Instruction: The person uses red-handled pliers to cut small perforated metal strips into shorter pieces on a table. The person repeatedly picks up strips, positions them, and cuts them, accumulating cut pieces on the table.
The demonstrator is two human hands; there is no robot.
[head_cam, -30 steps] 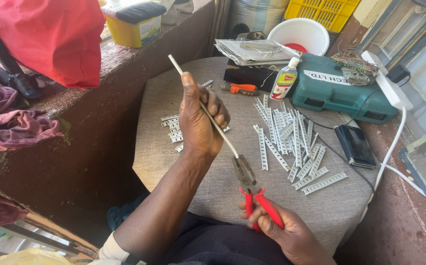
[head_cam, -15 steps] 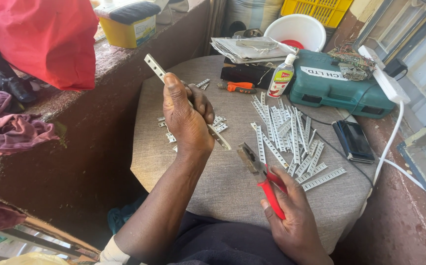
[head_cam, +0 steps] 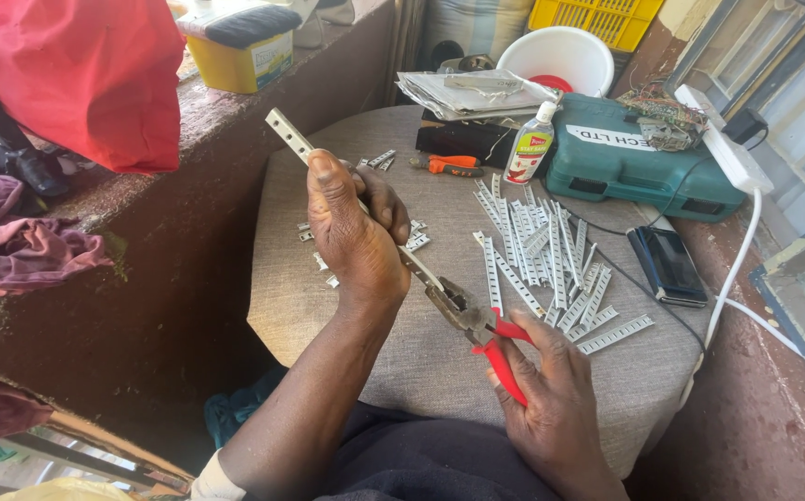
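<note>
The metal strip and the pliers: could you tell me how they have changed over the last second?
The left hand has slid its grip up the perforated metal strip, whose far end now shows less. The right hand drew the red-handled pliers off the strip, then closed them on its lower end again. The pile of cut strips, green tool case and glue bottle stayed put.

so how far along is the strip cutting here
Done, it seems: a pile of cut strips lies on the cloth-covered table, with small offcuts beyond the left hand. In hand: that hand holds a long metal strip while the right hand grips red-handled pliers closed on its lower end. Left: most of this strip is uncut.
</note>
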